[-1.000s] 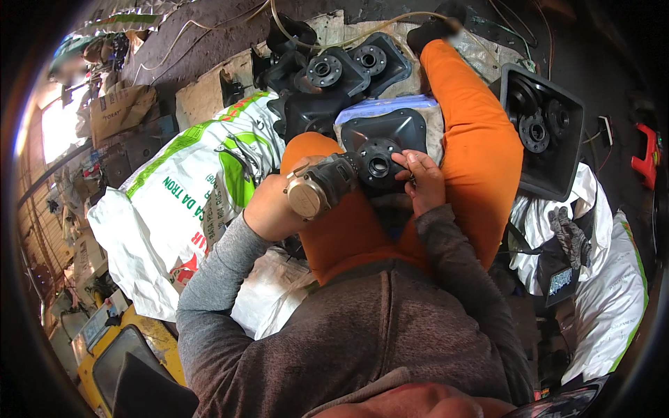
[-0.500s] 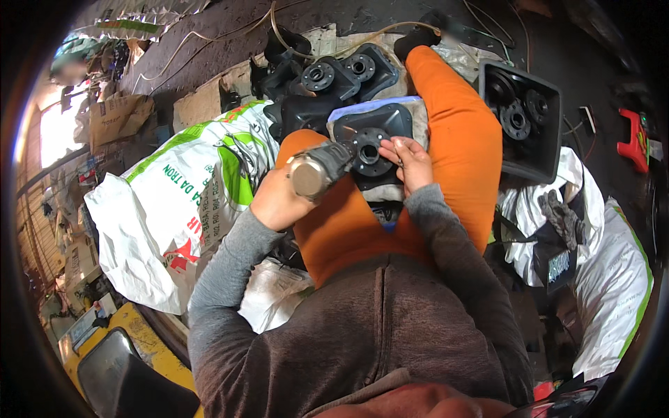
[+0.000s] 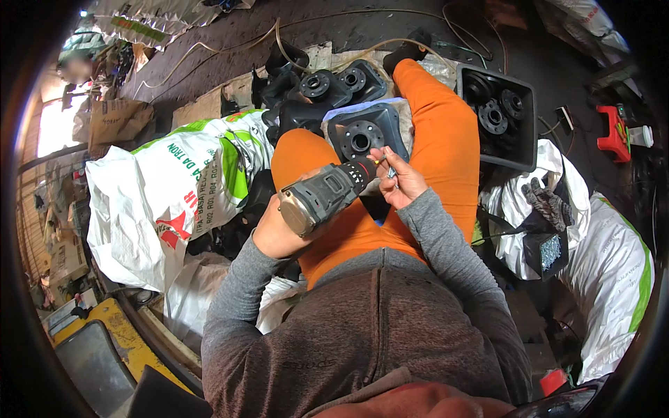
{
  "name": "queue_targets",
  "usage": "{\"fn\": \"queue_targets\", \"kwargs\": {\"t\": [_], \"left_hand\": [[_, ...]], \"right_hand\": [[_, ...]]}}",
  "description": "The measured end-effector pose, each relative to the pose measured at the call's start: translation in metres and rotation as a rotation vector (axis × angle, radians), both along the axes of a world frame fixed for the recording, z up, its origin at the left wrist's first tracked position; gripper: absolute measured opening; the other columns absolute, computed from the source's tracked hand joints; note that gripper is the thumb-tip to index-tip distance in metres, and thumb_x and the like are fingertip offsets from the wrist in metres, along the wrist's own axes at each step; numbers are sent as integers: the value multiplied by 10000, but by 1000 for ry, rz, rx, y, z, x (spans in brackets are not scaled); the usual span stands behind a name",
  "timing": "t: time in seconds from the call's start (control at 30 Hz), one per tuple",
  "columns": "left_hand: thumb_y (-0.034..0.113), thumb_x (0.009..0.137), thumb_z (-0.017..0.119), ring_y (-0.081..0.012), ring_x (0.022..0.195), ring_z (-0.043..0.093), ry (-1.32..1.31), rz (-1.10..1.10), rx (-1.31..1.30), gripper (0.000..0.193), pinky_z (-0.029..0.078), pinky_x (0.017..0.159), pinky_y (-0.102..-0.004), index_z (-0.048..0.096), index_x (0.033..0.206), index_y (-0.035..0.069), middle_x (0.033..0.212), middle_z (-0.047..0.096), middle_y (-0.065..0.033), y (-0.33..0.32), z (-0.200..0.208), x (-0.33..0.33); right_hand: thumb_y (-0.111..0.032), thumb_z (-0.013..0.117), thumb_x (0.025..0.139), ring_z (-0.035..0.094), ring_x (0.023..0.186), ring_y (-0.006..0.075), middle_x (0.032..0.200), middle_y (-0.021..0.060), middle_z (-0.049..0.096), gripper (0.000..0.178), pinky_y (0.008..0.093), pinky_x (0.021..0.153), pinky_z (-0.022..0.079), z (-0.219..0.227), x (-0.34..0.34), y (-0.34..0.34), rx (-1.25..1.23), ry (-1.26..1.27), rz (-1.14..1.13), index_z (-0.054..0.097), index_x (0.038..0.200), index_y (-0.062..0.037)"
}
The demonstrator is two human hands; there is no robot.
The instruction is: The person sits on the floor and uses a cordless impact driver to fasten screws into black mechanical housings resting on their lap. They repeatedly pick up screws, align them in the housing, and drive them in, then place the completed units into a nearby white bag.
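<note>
A cordless drill [image 3: 324,196] is being held in the left hand [image 3: 275,233]. The fingers are wrapped all the way around its grip, and its nose is being pointed to the right and a little far. The right hand [image 3: 397,180] is being kept just at the tip of the drill. Its fingers are pinched on a small screw [image 3: 391,171], with the rest of the hand half closed.

A black plastic part with a round hub [image 3: 364,134] is being rested on the lap, between the orange trouser legs [image 3: 446,146], just past both hands. It looks as if a screw is being set on the drill tip, so the fixing step seems to be in hand. For the next move, the screw would need to be lined up straight with a hole in the hub and kept from tipping.

The room for moving is tight. More black parts [image 3: 327,87] are being kept on the far side, touching one another. A black tray with round parts [image 3: 498,115] is lying to the right of the leg. White sacks [image 3: 174,188] are piled on the left, and a box of screws [image 3: 549,251] is standing on the near right. Only the lap is being left open for the drill.
</note>
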State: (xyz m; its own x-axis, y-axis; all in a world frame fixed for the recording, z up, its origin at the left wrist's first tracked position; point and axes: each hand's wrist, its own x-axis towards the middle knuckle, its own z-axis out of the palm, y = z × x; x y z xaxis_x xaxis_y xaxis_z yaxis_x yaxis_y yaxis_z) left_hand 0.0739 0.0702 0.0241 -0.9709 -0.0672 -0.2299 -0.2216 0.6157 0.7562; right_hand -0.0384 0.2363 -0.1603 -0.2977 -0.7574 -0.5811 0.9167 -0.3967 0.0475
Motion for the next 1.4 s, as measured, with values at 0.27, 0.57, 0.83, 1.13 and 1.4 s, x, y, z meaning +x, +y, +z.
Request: {"fn": "queue_targets", "kwargs": {"t": [0.27, 0.57, 0.83, 1.13, 1.4], "left_hand": [[95, 725, 735, -270, 1092, 625, -17, -27, -36, 542, 498, 917, -347, 567, 1234, 14, 1180, 631, -159, -1, 7, 10], [92, 724, 724, -264, 1076, 644, -234, -37, -20, 587, 500, 915, -331, 538, 1277, 29, 1173, 646, -162, -7, -7, 9], [131, 757, 704, -309, 930, 662, -224, 4, -57, 444, 520, 829, -357, 591, 1167, 4, 1047, 668, -175, -25, -15, -19], [111, 711, 687, -353, 869, 650, -387, -149, -193, 470, 526, 767, -389, 572, 1160, 34, 972, 663, -168, -32, -30, -60], [232, 718, 735, -376, 832, 663, -463, -247, -278, 659, 540, 703, -445, 442, 1305, 173, 895, 685, -155, -31, -34, -79]], "right_hand": [[-211, 593, 957, 620, 851, 84, 1086, 72, 648, 154, 138, 457, 443, 20, 6, -2, 126, 116, 67, 596, 1022, -72], [-267, 532, 989, 613, 772, 82, 971, 36, 650, 289, 163, 455, 445, -4, 23, 3, 88, 68, 160, 531, 1183, -53], [-285, 603, 951, 392, 540, 36, 670, -38, 460, 284, 201, 420, 304, -37, 39, -15, 568, 231, 173, 580, 1120, -58], [-206, 663, 915, 469, 633, 31, 711, -44, 566, 196, 208, 574, 390, -60, 30, -36, 624, 458, 198, 658, 896, -11], [-146, 614, 936, 436, 648, 15, 707, -67, 546, 139, 202, 590, 367, -80, 43, -43, 582, 549, 107, 670, 928, -19]]}}
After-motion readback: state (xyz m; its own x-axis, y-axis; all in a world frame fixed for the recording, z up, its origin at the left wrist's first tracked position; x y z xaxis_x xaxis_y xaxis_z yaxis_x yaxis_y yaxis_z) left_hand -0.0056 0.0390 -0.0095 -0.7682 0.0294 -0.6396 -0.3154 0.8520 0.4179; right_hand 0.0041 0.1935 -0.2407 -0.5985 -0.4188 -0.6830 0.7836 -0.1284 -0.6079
